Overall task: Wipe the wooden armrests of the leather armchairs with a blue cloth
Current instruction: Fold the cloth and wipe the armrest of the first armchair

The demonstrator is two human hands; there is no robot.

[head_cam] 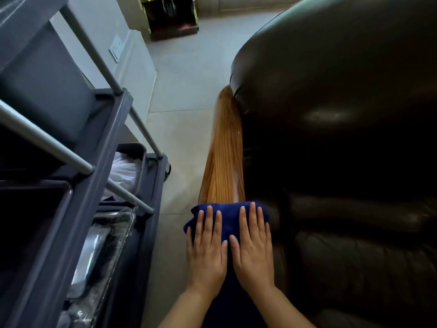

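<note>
A glossy wooden armrest (224, 152) runs away from me along the left side of a dark brown leather armchair (343, 138). A folded blue cloth (228, 215) lies across the near end of the armrest. My left hand (207, 249) and my right hand (254, 247) lie flat side by side on the cloth, palms down, fingers straight and pointing away from me. The cloth covers the near part of the wood under both hands.
A grey cleaning cart (78, 176) with metal rails stands close on the left, holding plastic bags and clear wrapped items. A strip of pale tiled floor (182, 95) separates cart and chair. A dark wooden stand (173, 17) sits at the far wall.
</note>
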